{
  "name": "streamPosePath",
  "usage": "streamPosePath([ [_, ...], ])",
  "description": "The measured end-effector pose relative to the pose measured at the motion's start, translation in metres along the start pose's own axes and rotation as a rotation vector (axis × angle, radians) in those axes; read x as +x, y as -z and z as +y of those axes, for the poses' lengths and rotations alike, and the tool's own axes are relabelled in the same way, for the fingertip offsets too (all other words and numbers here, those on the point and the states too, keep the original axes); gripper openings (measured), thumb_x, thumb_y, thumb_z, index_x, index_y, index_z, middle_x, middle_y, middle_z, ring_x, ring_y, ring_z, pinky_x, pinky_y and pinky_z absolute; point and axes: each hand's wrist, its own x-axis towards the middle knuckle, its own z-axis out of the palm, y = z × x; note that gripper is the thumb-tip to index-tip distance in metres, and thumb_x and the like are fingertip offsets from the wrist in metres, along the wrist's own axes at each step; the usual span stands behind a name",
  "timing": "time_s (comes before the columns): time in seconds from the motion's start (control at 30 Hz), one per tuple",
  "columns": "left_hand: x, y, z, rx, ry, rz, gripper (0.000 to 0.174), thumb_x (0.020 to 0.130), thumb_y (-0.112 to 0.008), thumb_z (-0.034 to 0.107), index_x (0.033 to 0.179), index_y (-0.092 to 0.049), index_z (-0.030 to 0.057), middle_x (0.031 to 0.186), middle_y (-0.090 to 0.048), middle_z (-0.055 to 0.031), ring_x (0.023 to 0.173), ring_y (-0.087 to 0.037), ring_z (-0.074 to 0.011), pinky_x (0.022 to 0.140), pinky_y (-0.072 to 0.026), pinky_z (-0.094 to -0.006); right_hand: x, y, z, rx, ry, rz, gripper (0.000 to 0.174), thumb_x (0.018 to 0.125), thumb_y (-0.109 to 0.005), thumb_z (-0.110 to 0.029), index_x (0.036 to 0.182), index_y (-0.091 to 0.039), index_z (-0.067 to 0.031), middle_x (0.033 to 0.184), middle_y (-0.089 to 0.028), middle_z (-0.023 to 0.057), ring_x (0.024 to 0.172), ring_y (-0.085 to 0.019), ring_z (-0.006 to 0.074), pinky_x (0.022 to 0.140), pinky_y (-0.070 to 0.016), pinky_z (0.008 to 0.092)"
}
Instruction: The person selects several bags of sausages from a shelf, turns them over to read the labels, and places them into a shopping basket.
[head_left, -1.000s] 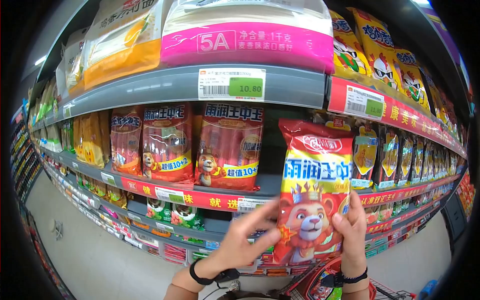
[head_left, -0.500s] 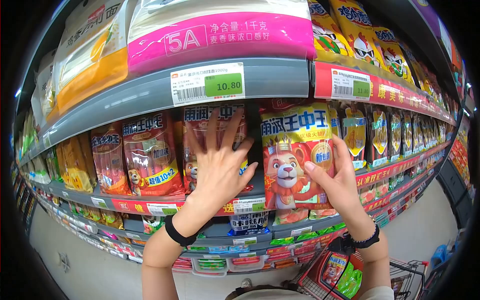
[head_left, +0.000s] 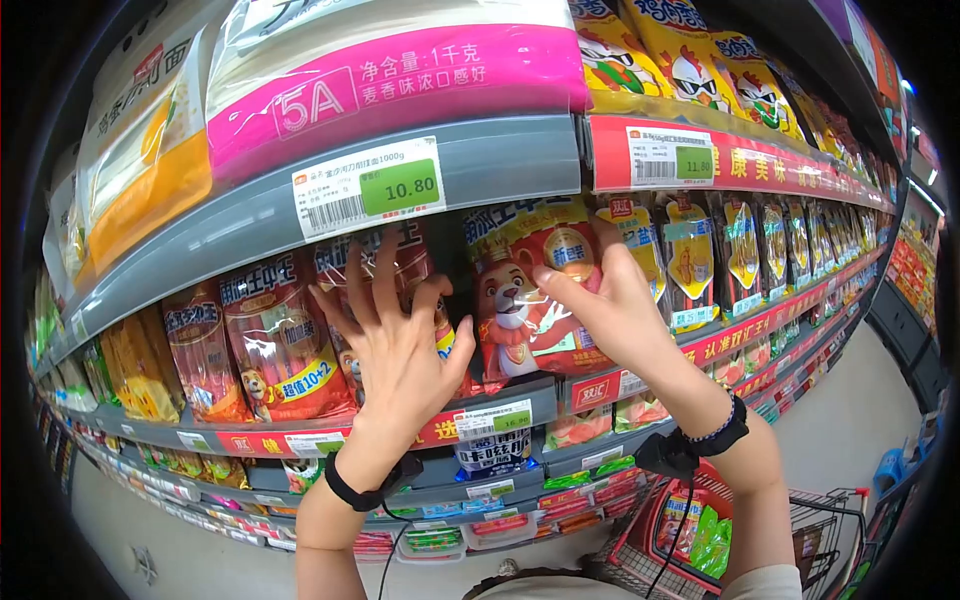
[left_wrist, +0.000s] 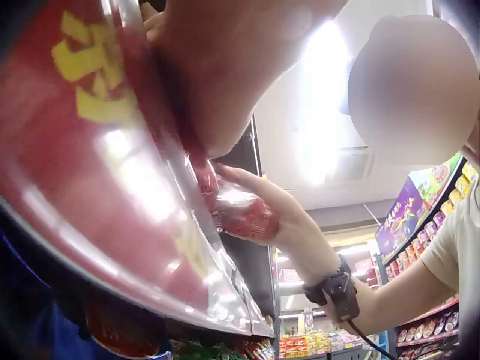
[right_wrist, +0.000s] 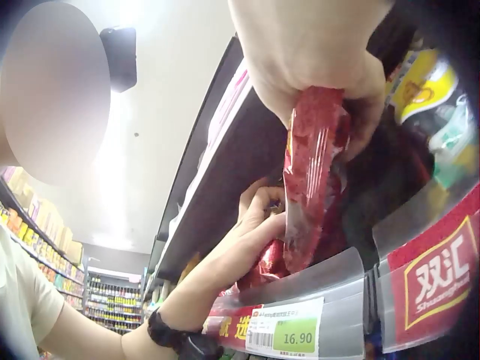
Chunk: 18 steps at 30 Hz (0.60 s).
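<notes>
Grey shelving (head_left: 500, 165) spans the view. On it, a red-and-yellow lion pack (head_left: 512, 325) stands beside a red pack (head_left: 410, 268). The right hand (head_left: 622, 312) grips the lion pack's side, thumb in front; the left hand (head_left: 400, 358) spreads relaxed fingers over the red pack.

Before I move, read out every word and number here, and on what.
"5A": pink-banded bag
"净含量:1千克": same bag
"麦香味浓口感好": same bag
"10.80": left price tag
"11.80": right price tag
"16.90": lower price tag
"雨润王中王": red pack
"超值10+2": same pack
"新包装": held packet
"双汇": red sign
"Shuanghui": same sign
"康美味": upper strip
"认准双汇王": lower strip
Other print: too small, blurred or covered.
</notes>
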Motion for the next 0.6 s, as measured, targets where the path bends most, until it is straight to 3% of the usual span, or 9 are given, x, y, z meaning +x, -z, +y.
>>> streamPosePath([
  [0.07,-0.001,0.002,0.0,0.01,0.003,0.005,0.031,0.073,-0.065,0.027,0.099,-0.055,0.0142,0.143,-0.026,-0.0164,0.134,-0.017,-0.0417,0.107,-0.0012,-0.0642,0.004,0.0,-0.009,-0.18,-0.126,-0.135,0.06,0.08,-0.069,-0.019,0.124,-0.038,0.0077,0.106,-0.059,0.0175,0.099,-0.058,0.0228,0.089,-0.0436,0.0337],
  [0.1,-0.002,0.001,-0.001,0.009,0.001,0.004,0.031,0.073,-0.065,0.027,0.099,-0.055,0.0142,0.143,-0.026,-0.0164,0.134,-0.017,-0.0417,0.107,-0.0012,-0.0642,0.007,-0.001,-0.017,-0.038,-0.09,-0.157,0.062,0.079,-0.068,-0.019,0.126,-0.036,0.0077,0.105,-0.061,0.021,0.098,-0.06,0.0263,0.087,-0.0449,0.0355],
  [0.3,-0.006,-0.009,-0.004,-0.021,0.001,0.073,0.027,0.073,-0.062,0.025,0.097,-0.056,0.0149,0.143,-0.027,-0.0154,0.134,-0.018,-0.0425,0.104,0.0008,-0.0679,0.007,-0.019,-0.005,-0.162,-0.1,-0.112,0.058,0.081,-0.064,-0.016,0.125,-0.034,0.0054,0.103,-0.063,0.0235,0.095,-0.063,0.032,0.081,-0.0483,0.0388],
  [0.53,-0.006,-0.009,-0.004,-0.021,-0.013,0.114,0.025,0.073,-0.06,0.022,0.096,-0.054,0.0151,0.141,-0.028,-0.0151,0.132,-0.021,-0.0411,0.104,-0.0011,-0.068,-0.001,-0.032,0.01,-0.023,-0.136,-0.132,0.057,0.082,-0.065,-0.016,0.125,-0.034,0.0046,0.1,-0.063,0.0214,0.092,-0.063,0.0302,0.081,-0.0487,0.0371],
  [0.6,-0.007,-0.009,-0.004,-0.016,-0.018,0.113,0.025,0.073,-0.06,0.022,0.096,-0.054,0.015,0.141,-0.029,-0.0151,0.132,-0.021,-0.041,0.104,-0.0012,-0.068,0.001,-0.037,0.012,0.034,-0.117,-0.112,0.058,0.08,-0.066,-0.026,0.115,-0.036,0.0097,0.086,-0.063,0.0279,0.082,-0.063,0.043,0.072,-0.0497,0.0436],
])
